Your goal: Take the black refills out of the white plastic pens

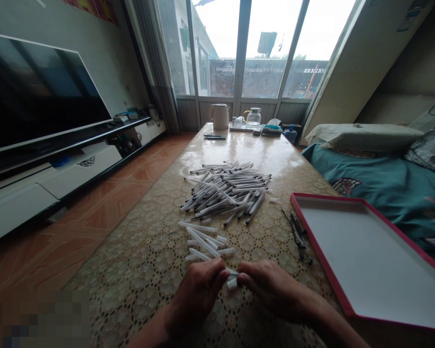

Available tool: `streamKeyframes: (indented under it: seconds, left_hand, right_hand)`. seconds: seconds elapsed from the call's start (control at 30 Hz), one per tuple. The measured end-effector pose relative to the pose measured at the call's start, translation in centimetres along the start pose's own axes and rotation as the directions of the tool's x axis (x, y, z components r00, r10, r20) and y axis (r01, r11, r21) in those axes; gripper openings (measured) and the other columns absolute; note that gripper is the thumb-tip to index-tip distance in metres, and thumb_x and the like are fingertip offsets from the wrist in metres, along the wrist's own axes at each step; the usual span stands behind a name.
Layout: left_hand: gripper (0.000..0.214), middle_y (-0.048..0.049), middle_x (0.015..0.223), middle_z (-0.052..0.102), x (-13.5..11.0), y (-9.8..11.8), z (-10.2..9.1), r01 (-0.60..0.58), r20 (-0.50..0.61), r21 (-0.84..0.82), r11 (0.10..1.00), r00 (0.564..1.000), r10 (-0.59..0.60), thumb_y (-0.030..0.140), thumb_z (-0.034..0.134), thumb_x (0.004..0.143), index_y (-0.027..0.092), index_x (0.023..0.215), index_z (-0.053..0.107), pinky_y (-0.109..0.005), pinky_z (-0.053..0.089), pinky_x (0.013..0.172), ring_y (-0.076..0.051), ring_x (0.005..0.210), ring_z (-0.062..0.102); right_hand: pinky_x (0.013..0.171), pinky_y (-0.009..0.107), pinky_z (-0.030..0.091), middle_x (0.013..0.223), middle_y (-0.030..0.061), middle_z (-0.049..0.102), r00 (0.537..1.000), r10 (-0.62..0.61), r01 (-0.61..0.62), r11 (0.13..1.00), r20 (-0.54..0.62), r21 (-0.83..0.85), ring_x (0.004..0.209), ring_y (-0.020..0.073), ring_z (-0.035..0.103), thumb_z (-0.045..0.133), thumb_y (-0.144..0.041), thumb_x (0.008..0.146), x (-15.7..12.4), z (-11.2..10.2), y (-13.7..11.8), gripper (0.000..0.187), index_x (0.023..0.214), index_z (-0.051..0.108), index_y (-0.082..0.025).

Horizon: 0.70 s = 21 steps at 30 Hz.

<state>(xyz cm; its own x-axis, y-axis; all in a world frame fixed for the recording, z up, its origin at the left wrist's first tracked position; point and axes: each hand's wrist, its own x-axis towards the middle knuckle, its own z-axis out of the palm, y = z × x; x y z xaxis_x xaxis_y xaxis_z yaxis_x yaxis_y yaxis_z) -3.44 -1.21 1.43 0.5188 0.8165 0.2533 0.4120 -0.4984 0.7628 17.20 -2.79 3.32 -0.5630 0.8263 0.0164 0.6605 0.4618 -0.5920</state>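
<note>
Head view: gripping pale pen barrel [232,272] with left hand [204,282] and right hand [263,285], closed around it, near loose white barrels [203,242]

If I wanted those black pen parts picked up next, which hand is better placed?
Probably the right hand: it is nearer the black pen parts beside the red-rimmed tray; the left hand is farther. Both pinch a white pen tube, so either would likely need freeing.

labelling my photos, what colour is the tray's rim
The tray's rim is red, shown in the head view.
</note>
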Motion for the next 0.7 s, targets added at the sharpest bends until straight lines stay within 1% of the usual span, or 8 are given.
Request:
streamKeyframes:
  seconds: [0.1, 0.2, 0.3, 0.37, 0.47, 0.53, 0.6, 0.7]
  left_hand:
    - [0.027, -0.0010, 0.058, 0.054, 0.0, 0.2, 0.2, 0.026, 0.030, -0.010, 1.000, 0.999, -0.025, 0.029, 0.045, 0.088, 0.020, 0.064, 0.053, -0.025, 0.032, 0.053, -0.015, 0.052, 0.050]
    - [0.035, 0.0002, 0.052, 0.049, 0.5, 0.4, -0.1, 0.148, 0.031, -0.117, 0.982, 0.989, -0.146, 0.037, 0.046, 0.087, 0.020, 0.057, 0.053, -0.025, 0.030, 0.051, -0.014, 0.049, 0.045]
    - [0.041, 0.0002, 0.050, 0.048, 0.8, 0.3, -1.0, 0.295, -0.063, -0.372, 0.880, 0.938, -0.341, 0.048, 0.045, 0.084, 0.019, 0.057, 0.056, -0.024, 0.031, 0.048, -0.014, 0.047, 0.041]
    - [0.041, 0.0005, 0.050, 0.048, 1.0, 0.1, -1.7, 0.317, -0.151, -0.437, 0.842, 0.897, -0.415, 0.050, 0.048, 0.082, 0.018, 0.057, 0.058, -0.023, 0.032, 0.047, -0.014, 0.048, 0.041]
    - [0.034, -0.0003, 0.054, 0.053, 1.1, -0.2, -1.9, 0.296, -0.188, -0.290, 0.910, 0.915, -0.358, 0.044, 0.055, 0.080, 0.018, 0.060, 0.062, -0.023, 0.036, 0.051, -0.015, 0.052, 0.047]
    - [0.025, 0.0000, 0.057, 0.056, 1.1, -0.3, -1.7, 0.298, -0.227, -0.177, 0.938, 0.915, -0.333, 0.041, 0.058, 0.078, 0.019, 0.076, 0.069, -0.024, 0.039, 0.055, -0.016, 0.054, 0.050]
    - [0.029, 0.0025, 0.055, 0.054, 1.1, -0.4, -1.5, 0.324, -0.327, -0.122, 0.938, 0.879, -0.346, 0.039, 0.061, 0.077, 0.021, 0.098, 0.068, -0.025, 0.040, 0.055, -0.016, 0.051, 0.050]
    - [0.037, 0.0049, 0.054, 0.050, 1.1, -0.3, -1.3, 0.318, -0.437, -0.162, 0.934, 0.825, -0.357, 0.035, 0.063, 0.076, 0.021, 0.110, 0.063, -0.023, 0.040, 0.052, -0.014, 0.049, 0.048]
  right_hand:
    - [0.046, 0.019, 0.024, 0.055, -0.0061, 0.052, 1.000, 0.019, -0.019, 0.999, -0.004, -0.027, 0.047, 0.0067, 0.040, 0.041, -0.027, 0.094, -0.2, 0.5, 0.1, 0.026, 0.070, 0.050, -0.020]
    - [0.045, 0.022, 0.021, 0.056, -0.0050, 0.055, 0.996, -0.011, -0.008, 0.978, -0.093, -0.207, 0.045, 0.0077, 0.042, 0.045, -0.028, 0.092, -0.5, 1.0, 0.9, 0.022, 0.072, 0.050, -0.020]
    - [0.046, 0.023, 0.023, 0.062, -0.0016, 0.058, 0.980, -0.061, -0.014, 0.929, -0.191, -0.370, 0.047, 0.0101, 0.047, 0.043, -0.029, 0.094, -1.1, 0.2, 2.4, 0.022, 0.075, 0.050, -0.020]
    - [0.048, 0.024, 0.027, 0.061, -0.0002, 0.056, 0.956, -0.017, -0.102, 0.916, -0.291, -0.388, 0.049, 0.0115, 0.048, 0.038, -0.029, 0.095, -1.3, -0.6, 3.1, 0.027, 0.073, 0.049, -0.020]
    - [0.052, 0.022, 0.033, 0.066, 0.0013, 0.058, 0.931, 0.053, -0.161, 0.947, -0.361, -0.277, 0.053, 0.0125, 0.052, 0.034, -0.030, 0.097, -1.0, -1.1, 3.2, 0.029, 0.077, 0.052, -0.019]
    - [0.054, 0.021, 0.036, 0.072, 0.0020, 0.062, 0.936, 0.070, -0.148, 0.968, -0.346, -0.204, 0.058, 0.0131, 0.057, 0.032, -0.030, 0.097, -0.5, -0.8, 2.7, 0.027, 0.087, 0.055, -0.021]
    - [0.056, 0.021, 0.039, 0.078, 0.0027, 0.064, 0.935, 0.088, -0.149, 0.977, -0.343, -0.155, 0.064, 0.0144, 0.060, 0.032, -0.030, 0.097, -0.1, -0.2, 2.1, 0.024, 0.097, 0.055, -0.022]
    - [0.057, 0.023, 0.040, 0.073, 0.0029, 0.062, 0.921, 0.113, -0.165, 0.980, -0.373, -0.108, 0.063, 0.0153, 0.060, 0.032, -0.028, 0.096, 0.2, 0.7, 1.6, 0.023, 0.088, 0.053, -0.020]
